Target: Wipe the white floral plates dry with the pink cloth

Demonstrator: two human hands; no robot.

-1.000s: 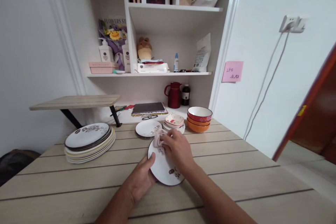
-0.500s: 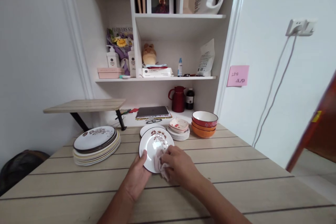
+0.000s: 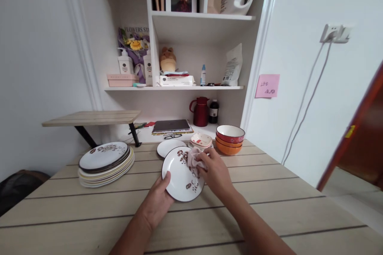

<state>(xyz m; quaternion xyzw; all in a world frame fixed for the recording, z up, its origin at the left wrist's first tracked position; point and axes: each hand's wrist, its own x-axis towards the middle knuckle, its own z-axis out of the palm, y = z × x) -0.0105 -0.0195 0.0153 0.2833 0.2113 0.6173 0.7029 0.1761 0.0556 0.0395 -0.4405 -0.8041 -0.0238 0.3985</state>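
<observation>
A white plate [image 3: 176, 183] with a dark rim and brown flower print is tilted toward me above the table. My left hand [image 3: 158, 201] grips it at the lower left edge, thumb on top and fingers beneath. Bunched in my right hand [image 3: 216, 171] is a pale pinkish cloth [image 3: 195, 157], pressed on the plate's upper right, over part of the print. Just behind lies another white plate [image 3: 170, 147], partly covered by the held one. Small patterned dishes [image 3: 201, 140] sit on a stack of small plates, which my right hand mostly hides.
At the left stands a stack of large plates [image 3: 104, 163], below a small raised shelf [image 3: 89, 118]. Stacked bowls [image 3: 229, 143] are at the back right. Behind are a laptop [image 3: 172, 126], glasses [image 3: 172, 136], a red jug [image 3: 200, 112] and a dark bottle [image 3: 213, 111].
My right hand has moved the cloth from the plate's lower right up to its upper right edge. The plate has turned, its print now reaching lower, and shifted slightly right. The view has shifted a little.
</observation>
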